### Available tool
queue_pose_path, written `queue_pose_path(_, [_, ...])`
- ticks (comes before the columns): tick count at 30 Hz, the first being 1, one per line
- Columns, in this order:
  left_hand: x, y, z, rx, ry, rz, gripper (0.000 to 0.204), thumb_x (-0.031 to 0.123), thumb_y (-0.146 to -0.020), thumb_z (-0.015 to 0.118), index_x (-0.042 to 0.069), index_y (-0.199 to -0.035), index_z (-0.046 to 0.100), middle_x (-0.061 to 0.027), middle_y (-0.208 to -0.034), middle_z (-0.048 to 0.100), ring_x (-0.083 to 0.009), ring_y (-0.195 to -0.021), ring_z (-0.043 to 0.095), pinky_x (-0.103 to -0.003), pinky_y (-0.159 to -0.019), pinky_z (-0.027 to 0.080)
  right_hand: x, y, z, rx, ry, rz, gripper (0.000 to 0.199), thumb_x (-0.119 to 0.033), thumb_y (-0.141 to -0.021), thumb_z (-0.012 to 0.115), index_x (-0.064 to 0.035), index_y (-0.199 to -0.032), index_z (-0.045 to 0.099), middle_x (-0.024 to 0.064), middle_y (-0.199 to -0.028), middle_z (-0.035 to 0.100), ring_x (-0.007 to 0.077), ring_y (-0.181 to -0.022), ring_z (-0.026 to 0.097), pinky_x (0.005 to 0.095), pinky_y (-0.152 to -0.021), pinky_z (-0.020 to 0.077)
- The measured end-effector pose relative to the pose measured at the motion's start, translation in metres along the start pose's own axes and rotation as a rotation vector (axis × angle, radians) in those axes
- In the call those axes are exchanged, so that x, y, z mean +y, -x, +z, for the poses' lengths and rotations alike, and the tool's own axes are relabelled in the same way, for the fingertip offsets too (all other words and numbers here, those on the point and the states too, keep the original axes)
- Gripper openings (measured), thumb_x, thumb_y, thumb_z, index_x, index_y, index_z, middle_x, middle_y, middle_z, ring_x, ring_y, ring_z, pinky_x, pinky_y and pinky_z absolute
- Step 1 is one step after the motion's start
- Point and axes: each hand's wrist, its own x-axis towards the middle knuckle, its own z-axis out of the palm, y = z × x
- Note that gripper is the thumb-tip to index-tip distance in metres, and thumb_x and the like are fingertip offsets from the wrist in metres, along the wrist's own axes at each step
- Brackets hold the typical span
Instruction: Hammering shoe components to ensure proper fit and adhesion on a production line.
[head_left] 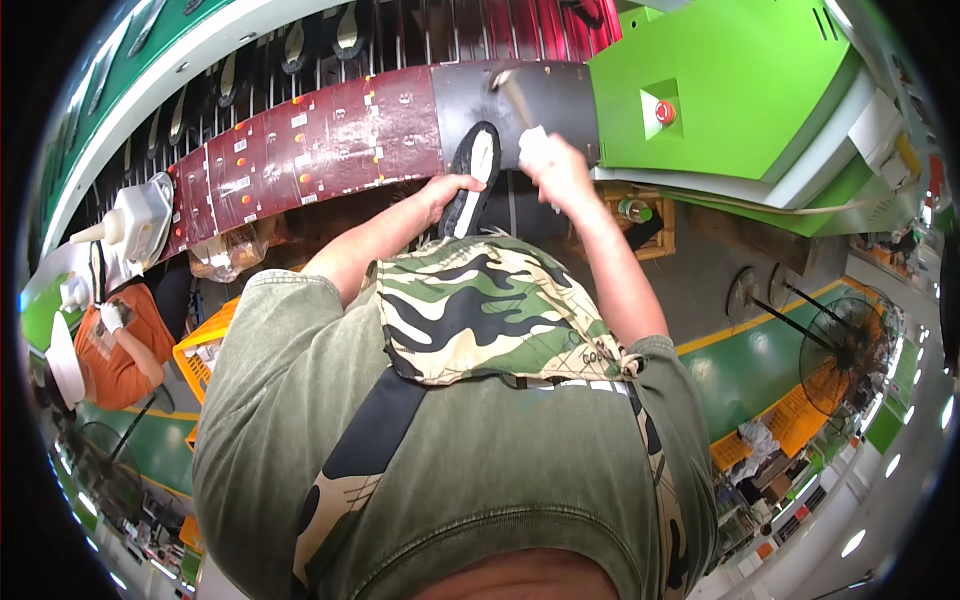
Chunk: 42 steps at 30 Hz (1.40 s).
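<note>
My left hand (447, 192) grips a black shoe upper (461, 165) along its side. The shoe is turned bottom up, showing a long whitish sole face (482, 165), and its lower end points toward my apron (480, 310). Over the dark board to the right, my right hand (562, 178) is closed round a hammer (513, 98), its grip wrapped in something white. Motion smears the hammer, and its head appears beyond the shoe's far end, apart from it.
A maroon board (310, 145) runs left beside a roller conveyor carrying several shoes (294, 48). The green machine (720, 90) with a red button (665, 111) stands right. Far left, a co-worker in orange (120, 345) works near a white jug (140, 220). A fan (845, 345) stands at right.
</note>
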Motion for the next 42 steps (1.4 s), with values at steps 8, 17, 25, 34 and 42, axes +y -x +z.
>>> queue_pose_path(8, [0.0, 0.001, 0.003, 0.002, 0.019, -0.043, 0.04, 0.02, -0.071, 0.08, -0.001, -0.102, 0.067, -0.0143, -0.088, 0.07, -0.0278, -0.075, 0.067, -0.043, -0.072, 0.056, 0.023, 0.02, 0.039, -0.084, -0.02, 0.331, 0.019, -0.008, -0.09, 0.068, -0.002, -0.104, 0.057, 0.0062, -0.071, 0.058, 0.0144, -0.046, 0.054, 0.029, -0.04, 0.0463])
queue_pose_path(17, [-0.005, -0.002, -0.005, 0.065, -0.013, 0.0, 0.041, 0.02, -0.07, 0.081, -0.001, -0.102, 0.067, -0.0157, -0.088, 0.07, -0.0293, -0.077, 0.067, -0.046, -0.073, 0.056, -0.029, 0.005, -0.017, 0.426, -0.762, -0.229, 0.012, -0.003, -0.094, 0.06, -0.0028, -0.101, 0.051, 0.006, -0.077, 0.059, 0.0108, -0.053, 0.057, 0.0248, -0.044, 0.049])
queue_pose_path(25, [-0.002, 0.001, -0.007, 0.044, 0.012, -0.03, 0.043, 0.019, -0.07, 0.081, -0.002, -0.104, 0.067, -0.0159, -0.089, 0.07, -0.0292, -0.075, 0.068, -0.046, -0.073, 0.056, 0.009, 0.016, 0.007, 0.023, -0.261, 0.136, 0.022, -0.014, -0.09, 0.071, -0.0018, -0.099, 0.055, 0.0048, -0.069, 0.057, 0.0135, -0.047, 0.055, 0.0292, -0.041, 0.045])
queue_pose_path(34, [-0.001, 0.003, -0.005, 0.031, -0.023, -0.048, 0.04, 0.02, -0.07, 0.081, 0.0, -0.101, 0.067, -0.0141, -0.086, 0.069, -0.0279, -0.073, 0.067, -0.044, -0.071, 0.056, 0.027, 0.006, 0.042, -0.183, -0.036, 0.315, 0.03, -0.017, -0.086, 0.073, 0.0006, -0.106, 0.059, 0.0119, -0.082, 0.069, 0.0209, -0.051, 0.065, 0.0362, -0.052, 0.0533])
queue_pose_path(42, [0.0, 0.002, -0.006, 0.07, -0.044, -0.017, 0.04, 0.021, -0.069, 0.081, 0.0, -0.1, 0.067, -0.0136, -0.084, 0.068, -0.0279, -0.071, 0.067, -0.044, -0.068, 0.056, -0.042, -0.005, -0.002, 0.295, -0.414, -0.29, 0.022, -0.013, -0.091, 0.066, 0.0015, -0.106, 0.059, 0.0101, -0.078, 0.063, 0.013, -0.048, 0.059, 0.0279, -0.051, 0.0508])
